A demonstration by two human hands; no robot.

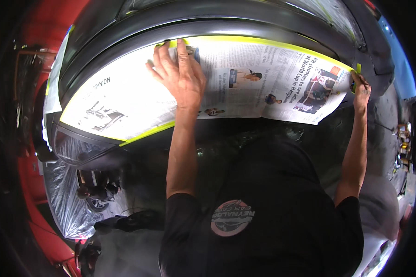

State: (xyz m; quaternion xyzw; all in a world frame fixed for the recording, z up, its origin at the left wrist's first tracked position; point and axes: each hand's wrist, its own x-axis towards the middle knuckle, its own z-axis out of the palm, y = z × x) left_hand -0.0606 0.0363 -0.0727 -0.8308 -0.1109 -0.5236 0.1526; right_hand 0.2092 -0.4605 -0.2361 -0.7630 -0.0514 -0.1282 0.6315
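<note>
Touching tape [245, 39] along newspaper [245, 94] with spread, empty left hand [184, 77].
Pinching tape's right end in curled right hand [363, 90].

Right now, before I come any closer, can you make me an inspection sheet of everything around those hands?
Surface: dark, curved bodywork.
Job's things: newspaper lies along it, with yellow tape on the upper edge and lower left; no tape shows at lower right.
Clutter: small mixed items at the far right, too small to name.
Hands: left hand spread on the newspaper, fingertips at the taped edge; right hand grips the yellow tape at the right end.
Cables: nothing seen clearly.
Surroundings: clear plastic sheeting at left; blue surface at upper right.
</note>
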